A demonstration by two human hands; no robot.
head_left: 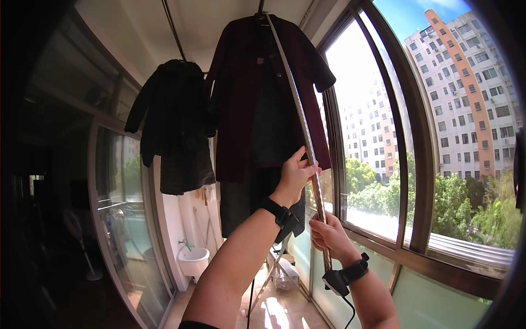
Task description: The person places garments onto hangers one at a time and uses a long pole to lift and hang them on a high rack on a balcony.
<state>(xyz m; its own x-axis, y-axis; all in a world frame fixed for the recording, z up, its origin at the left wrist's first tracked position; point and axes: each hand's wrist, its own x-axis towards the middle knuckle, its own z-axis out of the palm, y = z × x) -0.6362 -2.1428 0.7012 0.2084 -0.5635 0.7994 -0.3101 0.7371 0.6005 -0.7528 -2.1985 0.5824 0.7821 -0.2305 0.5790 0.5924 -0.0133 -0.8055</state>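
Observation:
A long, slim metallic pole (pixel 293 85) slants up from my hands toward the ceiling. My left hand (pixel 294 176) is closed round its middle part, higher up. Below it, my right hand (pixel 332 238) grips the pole close to its lower end. The pole's upper tip reaches the hanger of a dark maroon coat (pixel 235 93), by the ceiling rail; whether it hooks the hanger I cannot tell. The coat hangs open in front of me, with the pole crossing before its right side. Each of my wrists wears a black strap with a small device.
Another dark coat (pixel 178 120) hangs from a rail further left. Windows (pixel 372 137) line the right side, and a sliding glass door (pixel 123 219) stands on the left. A white sink (pixel 193 261) is at the far end, near a folding metal rack (pixel 274 268) on the tiled floor.

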